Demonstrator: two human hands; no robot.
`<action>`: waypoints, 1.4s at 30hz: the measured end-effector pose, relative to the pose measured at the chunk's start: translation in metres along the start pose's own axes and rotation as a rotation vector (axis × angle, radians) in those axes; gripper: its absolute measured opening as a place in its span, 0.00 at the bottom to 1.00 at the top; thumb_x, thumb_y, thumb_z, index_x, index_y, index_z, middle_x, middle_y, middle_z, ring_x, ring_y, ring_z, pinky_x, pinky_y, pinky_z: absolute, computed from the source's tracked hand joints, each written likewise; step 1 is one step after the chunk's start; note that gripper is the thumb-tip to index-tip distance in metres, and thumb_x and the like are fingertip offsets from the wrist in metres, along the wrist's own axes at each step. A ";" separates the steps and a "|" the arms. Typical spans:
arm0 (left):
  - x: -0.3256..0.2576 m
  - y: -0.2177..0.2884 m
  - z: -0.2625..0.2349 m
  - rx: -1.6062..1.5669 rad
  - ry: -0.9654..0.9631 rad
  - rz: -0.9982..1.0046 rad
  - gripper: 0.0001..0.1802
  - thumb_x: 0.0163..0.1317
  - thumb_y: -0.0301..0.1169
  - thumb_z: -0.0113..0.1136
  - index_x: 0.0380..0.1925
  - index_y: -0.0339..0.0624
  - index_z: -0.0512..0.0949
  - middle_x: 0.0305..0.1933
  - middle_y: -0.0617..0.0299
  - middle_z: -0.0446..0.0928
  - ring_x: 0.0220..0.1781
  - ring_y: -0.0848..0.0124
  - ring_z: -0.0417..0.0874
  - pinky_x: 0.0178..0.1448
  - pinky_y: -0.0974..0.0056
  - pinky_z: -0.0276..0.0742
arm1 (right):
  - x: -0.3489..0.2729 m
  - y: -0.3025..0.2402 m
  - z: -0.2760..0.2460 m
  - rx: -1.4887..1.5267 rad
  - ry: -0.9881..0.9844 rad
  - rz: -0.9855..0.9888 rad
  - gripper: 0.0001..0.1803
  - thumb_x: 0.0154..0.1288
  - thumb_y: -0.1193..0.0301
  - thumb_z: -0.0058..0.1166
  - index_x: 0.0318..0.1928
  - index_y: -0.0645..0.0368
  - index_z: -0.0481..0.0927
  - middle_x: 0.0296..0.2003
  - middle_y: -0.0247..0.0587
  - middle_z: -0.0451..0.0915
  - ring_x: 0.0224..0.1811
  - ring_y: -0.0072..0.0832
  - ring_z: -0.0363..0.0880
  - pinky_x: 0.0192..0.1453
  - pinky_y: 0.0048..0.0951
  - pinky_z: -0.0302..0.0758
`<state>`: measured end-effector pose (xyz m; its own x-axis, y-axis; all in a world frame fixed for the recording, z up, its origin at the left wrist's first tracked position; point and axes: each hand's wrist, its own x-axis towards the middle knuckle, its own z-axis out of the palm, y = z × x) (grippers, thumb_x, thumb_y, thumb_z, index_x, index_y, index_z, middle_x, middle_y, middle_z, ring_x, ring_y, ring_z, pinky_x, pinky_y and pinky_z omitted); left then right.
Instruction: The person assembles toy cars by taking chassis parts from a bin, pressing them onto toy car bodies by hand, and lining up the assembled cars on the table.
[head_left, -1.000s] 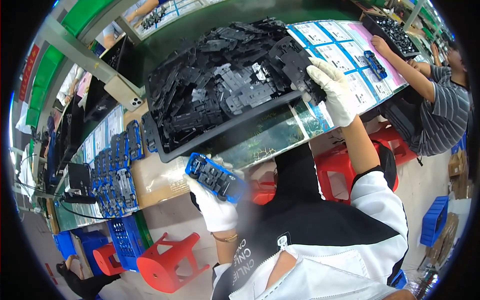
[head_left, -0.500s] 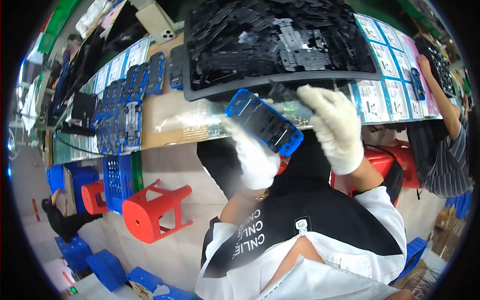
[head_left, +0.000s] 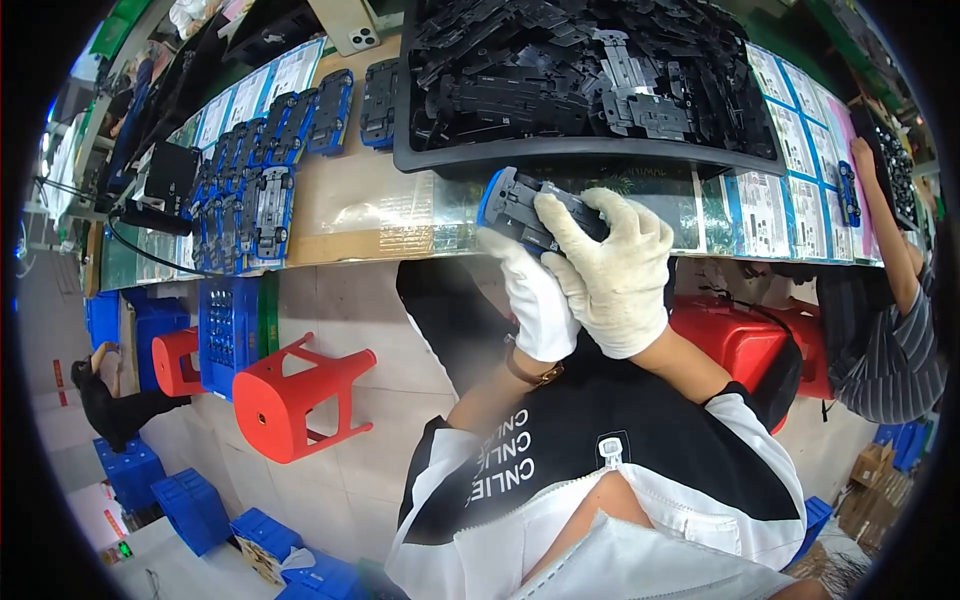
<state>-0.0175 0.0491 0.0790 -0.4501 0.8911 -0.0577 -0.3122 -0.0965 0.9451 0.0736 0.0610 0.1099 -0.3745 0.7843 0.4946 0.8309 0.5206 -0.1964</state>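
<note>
At the far left, blue crates (head_left: 228, 325) stand under the worktop (head_left: 360, 205), and a red stool (head_left: 300, 395) lies tipped on the floor beside them. On the worktop above, a row of finished blue-and-black housings (head_left: 255, 185) lies side by side, untouched. Centre frame, a large black tray (head_left: 585, 160) heaped with loose black plastic parts sits at the worktop's far side. Just in front of its near rim, both gloved hands meet on one blue-framed black part (head_left: 515, 205). The left hand (head_left: 535, 295) is closed under the part's near end, supporting it from below. The right hand (head_left: 610, 270) is clamped over its top and right end, fingers (head_left: 570, 215) curled across the black face. A second ago the left hand alone held this part low, off the worktop edge, while the right hand reached up at the tray; half a second ago the right hand had come across to it. Now the part sits higher, at the worktop edge, gripped from both sides. Judgement: the fetch from the tray appears finished and the work has passed to pressing or fitting by two hands. At the right, another person's arm (head_left: 885, 225) reaches over printed sheets (head_left: 790, 200) toward a second dark tray (head_left: 905, 165).
</note>
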 end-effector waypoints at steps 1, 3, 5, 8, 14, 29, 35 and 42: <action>0.000 0.006 0.002 -0.265 0.033 -0.211 0.37 0.81 0.56 0.26 0.74 0.37 0.54 0.64 0.51 0.74 0.60 0.65 0.79 0.66 0.59 0.75 | -0.001 -0.001 0.002 -0.022 -0.003 0.000 0.30 0.57 0.57 0.65 0.63 0.31 0.77 0.55 0.37 0.70 0.57 0.38 0.68 0.55 0.45 0.64; 0.001 0.000 -0.001 -0.251 -0.036 -0.145 0.39 0.79 0.60 0.23 0.71 0.38 0.60 0.63 0.53 0.75 0.59 0.67 0.79 0.67 0.60 0.74 | -0.001 -0.005 0.000 -0.054 -0.009 -0.009 0.30 0.57 0.57 0.65 0.63 0.31 0.77 0.55 0.36 0.70 0.57 0.38 0.67 0.55 0.46 0.63; 0.000 -0.002 -0.004 -0.236 -0.104 -0.080 0.43 0.77 0.64 0.20 0.67 0.40 0.66 0.62 0.55 0.76 0.59 0.69 0.79 0.67 0.61 0.74 | 0.001 -0.010 -0.002 -0.086 -0.015 -0.017 0.30 0.58 0.57 0.64 0.63 0.30 0.77 0.56 0.35 0.70 0.58 0.38 0.67 0.55 0.46 0.63; -0.002 0.000 -0.003 -0.340 -0.075 -0.191 0.39 0.77 0.63 0.31 0.65 0.41 0.67 0.59 0.57 0.76 0.57 0.69 0.79 0.66 0.61 0.73 | 0.003 -0.011 -0.007 -0.130 -0.030 -0.010 0.29 0.57 0.58 0.64 0.62 0.31 0.77 0.54 0.34 0.72 0.56 0.37 0.70 0.53 0.44 0.66; 0.018 -0.002 -0.006 -0.427 0.025 -0.099 0.25 0.73 0.50 0.56 0.57 0.41 0.74 0.53 0.60 0.78 0.54 0.69 0.79 0.62 0.61 0.74 | 0.021 0.011 -0.009 0.306 -0.069 -0.043 0.28 0.58 0.63 0.62 0.61 0.47 0.77 0.52 0.45 0.77 0.53 0.50 0.74 0.58 0.47 0.73; 0.015 0.014 -0.004 -0.479 0.025 -0.057 0.25 0.74 0.46 0.55 0.56 0.34 0.73 0.47 0.51 0.80 0.50 0.64 0.82 0.57 0.58 0.81 | -0.018 0.015 0.000 1.717 -0.262 0.716 0.35 0.68 0.63 0.65 0.70 0.62 0.68 0.64 0.41 0.73 0.67 0.29 0.70 0.72 0.33 0.67; 0.014 0.009 -0.006 -0.464 -0.001 -0.025 0.24 0.75 0.46 0.54 0.56 0.34 0.73 0.47 0.51 0.80 0.49 0.65 0.83 0.57 0.59 0.82 | -0.016 0.020 -0.001 1.734 -0.284 0.791 0.25 0.71 0.68 0.58 0.65 0.61 0.74 0.62 0.40 0.75 0.64 0.27 0.72 0.70 0.31 0.68; 0.012 0.008 -0.006 -0.455 0.093 -0.001 0.23 0.75 0.44 0.53 0.55 0.34 0.74 0.44 0.52 0.82 0.45 0.66 0.84 0.54 0.61 0.82 | -0.022 0.009 0.009 1.682 -0.208 0.694 0.26 0.68 0.74 0.60 0.66 0.63 0.73 0.62 0.41 0.75 0.66 0.27 0.71 0.72 0.32 0.66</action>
<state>-0.0303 0.0568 0.0835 -0.5158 0.8500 -0.1069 -0.6387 -0.2983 0.7093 0.0858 0.0511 0.0895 -0.3311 0.9369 -0.1125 -0.3573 -0.2348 -0.9040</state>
